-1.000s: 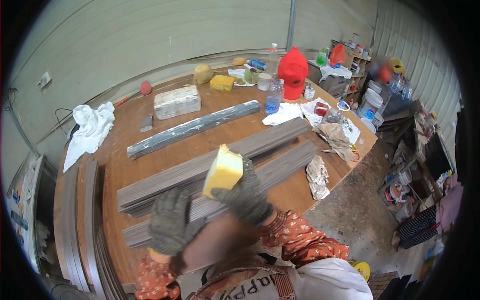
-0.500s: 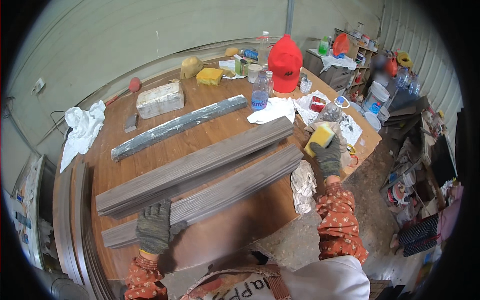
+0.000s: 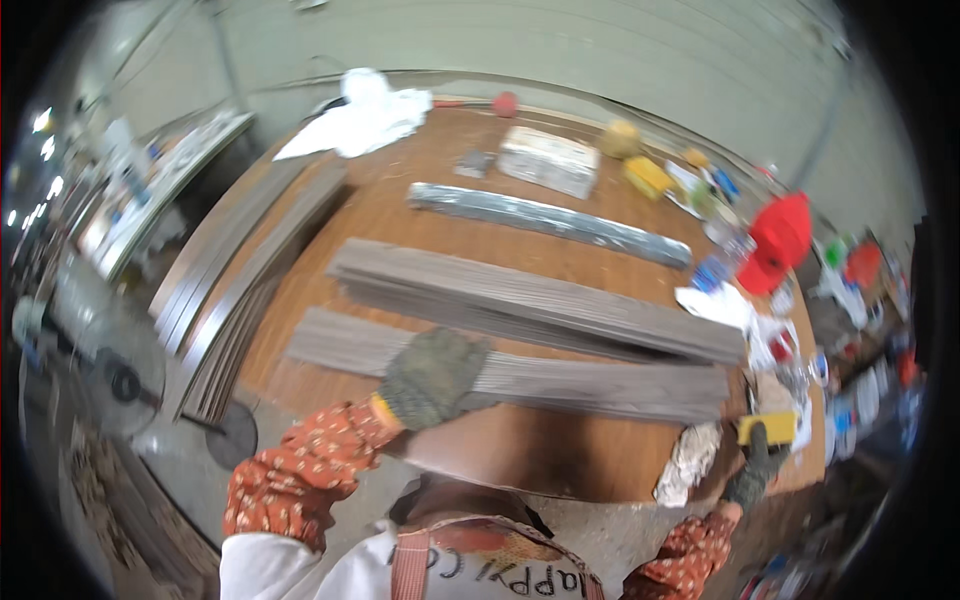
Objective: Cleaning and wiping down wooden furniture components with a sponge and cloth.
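1. Apparently busy with sponge handling at the table's right end, with the boards steadied meanwhile; purpose impossible to tell.
2. Holding the yellow sponge in the gloved right hand, digits pressed to its near face; above the right corner of the table, near a crumpled rag. Too blurred to tell whether touching anything beneath.
3. Resting the gloved left hand palm down across the lower stack of boards; cannot tell whether curled around the edge or merely laid on top.
4. Calls next, most likely, for a secure hold on the sponge and light left pressure, so as not to shift the boards.
5. Counted: two stacks mid-table, including the upper stack; two piles of strips at left; one grey bar; one whitish block; one red cap; one second sponge at the back. Impossible to count boards within each stack.
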The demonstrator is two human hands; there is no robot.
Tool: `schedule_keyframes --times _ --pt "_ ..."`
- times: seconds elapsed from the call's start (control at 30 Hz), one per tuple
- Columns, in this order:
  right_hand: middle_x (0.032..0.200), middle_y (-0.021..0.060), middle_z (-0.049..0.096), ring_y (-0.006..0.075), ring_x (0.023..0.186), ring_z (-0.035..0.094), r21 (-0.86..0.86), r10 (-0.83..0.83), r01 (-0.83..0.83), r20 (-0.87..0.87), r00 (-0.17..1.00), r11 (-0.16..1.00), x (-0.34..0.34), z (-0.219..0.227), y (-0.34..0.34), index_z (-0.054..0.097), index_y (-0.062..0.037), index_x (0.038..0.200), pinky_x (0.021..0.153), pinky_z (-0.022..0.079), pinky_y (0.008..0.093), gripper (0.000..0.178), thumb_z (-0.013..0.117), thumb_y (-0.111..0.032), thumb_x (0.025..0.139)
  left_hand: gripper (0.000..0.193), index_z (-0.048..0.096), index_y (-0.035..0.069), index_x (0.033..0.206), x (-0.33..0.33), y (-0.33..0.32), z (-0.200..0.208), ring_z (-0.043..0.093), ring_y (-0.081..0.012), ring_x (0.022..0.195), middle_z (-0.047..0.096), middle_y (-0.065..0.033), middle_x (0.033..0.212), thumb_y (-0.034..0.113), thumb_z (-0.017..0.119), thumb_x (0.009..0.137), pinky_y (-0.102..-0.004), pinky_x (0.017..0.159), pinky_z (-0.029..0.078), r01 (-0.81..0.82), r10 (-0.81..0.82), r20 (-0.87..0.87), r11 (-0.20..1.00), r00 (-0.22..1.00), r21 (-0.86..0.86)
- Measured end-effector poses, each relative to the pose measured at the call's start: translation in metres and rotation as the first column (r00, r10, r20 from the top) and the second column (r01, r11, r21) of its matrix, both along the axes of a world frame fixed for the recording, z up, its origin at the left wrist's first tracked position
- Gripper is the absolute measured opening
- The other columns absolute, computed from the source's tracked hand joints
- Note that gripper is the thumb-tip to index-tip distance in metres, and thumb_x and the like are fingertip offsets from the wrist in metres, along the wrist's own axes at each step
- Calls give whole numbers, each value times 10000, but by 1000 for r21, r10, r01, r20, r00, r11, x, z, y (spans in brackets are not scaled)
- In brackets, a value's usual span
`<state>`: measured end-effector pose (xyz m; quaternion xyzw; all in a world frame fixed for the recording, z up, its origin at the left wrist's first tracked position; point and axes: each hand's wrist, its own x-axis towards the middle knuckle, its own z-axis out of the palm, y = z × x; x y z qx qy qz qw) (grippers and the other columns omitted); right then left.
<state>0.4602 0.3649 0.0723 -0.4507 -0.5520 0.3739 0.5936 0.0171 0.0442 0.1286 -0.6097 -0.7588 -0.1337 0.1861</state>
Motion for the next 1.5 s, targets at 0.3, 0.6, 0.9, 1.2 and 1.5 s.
schedule_keyframes --times 0.3,0.6,0.9,1.2,1.5 --pt "1166 85 588 196 1006 582 264 401 -370 -73 913 891 -203 90 -88 498 9 1272 899 473 317 559 757 -67 782 472 645 77 916 -26 12 5 631 -288 817 655 -123 880 536 581 820 -423 699 500 61 -42 222 995 974 -82" --pt "1152 113 587 214 1021 611 -48 939 -944 133 317 326 -427 137 -275 414 -29 1318 855 537 367 700 785 -51 724 397 617 119 1143 5 62 -118 568 -308 1095 617 -133 1161 392 536 866 -439 901 459 -173 -738 675 667 -19 725" --pt "1222 195 566 317 1111 584 -133 693 -985 720 -21 108 -532 93 -331 373 -26 1373 931 474 378 813 789 -246 710 380 632 116 1118 -13 28 -100 575 -299 1114 616 -136 1171 385 560 859 -432 913 472 -192 -675 737 720 29 667" --pt "1239 221 562 360 1138 552 -53 442 -999 896 -47 2 -524 100 -349 399 16 1364 967 442 409 801 741 -344 736 371 638 113 1102 -7 26 -70 584 -301 1102 623 -134 1160 382 567 855 -432 903 478 -56 -616 779 779 121 625" --pt "1190 205 596 363 1086 590 -370 368 -924 849 -379 -97 -525 118 -361 431 -72 1367 936 473 392 803 773 -323 685 363 645 111 1086 -7 5 -46 592 -302 1090 629 -131 1149 378 574 852 -433 892 485 48 -540 791 833 286 552"
